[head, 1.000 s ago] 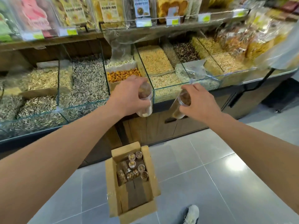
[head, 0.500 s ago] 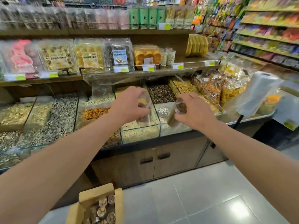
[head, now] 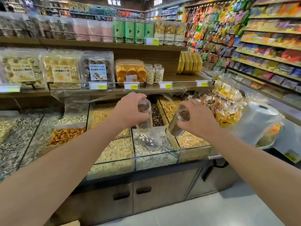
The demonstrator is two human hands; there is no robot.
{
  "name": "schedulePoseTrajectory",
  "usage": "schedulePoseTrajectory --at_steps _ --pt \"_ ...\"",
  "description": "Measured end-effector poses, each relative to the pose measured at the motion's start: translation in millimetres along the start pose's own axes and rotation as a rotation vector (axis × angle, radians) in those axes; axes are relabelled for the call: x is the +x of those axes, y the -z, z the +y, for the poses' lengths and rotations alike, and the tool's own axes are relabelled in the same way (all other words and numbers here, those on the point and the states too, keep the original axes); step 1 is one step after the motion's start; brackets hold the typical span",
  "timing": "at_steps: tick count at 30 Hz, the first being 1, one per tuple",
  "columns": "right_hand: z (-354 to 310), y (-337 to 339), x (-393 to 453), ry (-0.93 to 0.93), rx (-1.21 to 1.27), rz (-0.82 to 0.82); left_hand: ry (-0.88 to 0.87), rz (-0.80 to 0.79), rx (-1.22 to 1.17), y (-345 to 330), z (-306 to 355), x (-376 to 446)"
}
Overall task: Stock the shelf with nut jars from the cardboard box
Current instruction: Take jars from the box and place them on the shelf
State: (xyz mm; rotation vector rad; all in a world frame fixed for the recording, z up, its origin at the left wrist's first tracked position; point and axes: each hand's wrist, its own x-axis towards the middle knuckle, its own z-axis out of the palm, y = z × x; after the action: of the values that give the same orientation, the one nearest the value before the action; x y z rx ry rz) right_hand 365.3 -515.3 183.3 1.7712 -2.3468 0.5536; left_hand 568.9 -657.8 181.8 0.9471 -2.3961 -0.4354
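Observation:
My left hand grips a clear jar of brown nuts near its top, held roughly upright over the glass bulk bins. A second clear nut jar, tilted to the left, is gripped by my right hand. Both jars hang in front of and below the wooden middle shelf, where two clear jars of pale nuts stand beside an orange snack box. Only a corner of the cardboard box shows at the bottom edge.
Glass bulk bins of seeds and nuts sit below my hands, with a scoop in one. Packaged snacks fill the shelf's left part. A roll of plastic bags stands at right. Cabinet doors are underneath.
My view has tilted up from the floor and box to the shelves. Both hands have risen with their jars toward the middle shelf.

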Motion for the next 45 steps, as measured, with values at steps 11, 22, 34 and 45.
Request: schedulePoseTrajectory --at_steps 11,22,34,45 --pt "100 -34 177 -0.072 0.029 0.007 -0.020 -0.013 -0.007 -65 -30 201" --pt "191 -67 324 -0.046 0.115 0.011 0.019 -0.023 0.031 -121 -39 340" --pt "274 -102 488 0.100 0.226 -0.010 0.222 -0.004 0.103 -181 -30 446" --pt "283 -160 607 0.170 0.244 -0.095 0.261 0.005 0.136 -193 -43 513"
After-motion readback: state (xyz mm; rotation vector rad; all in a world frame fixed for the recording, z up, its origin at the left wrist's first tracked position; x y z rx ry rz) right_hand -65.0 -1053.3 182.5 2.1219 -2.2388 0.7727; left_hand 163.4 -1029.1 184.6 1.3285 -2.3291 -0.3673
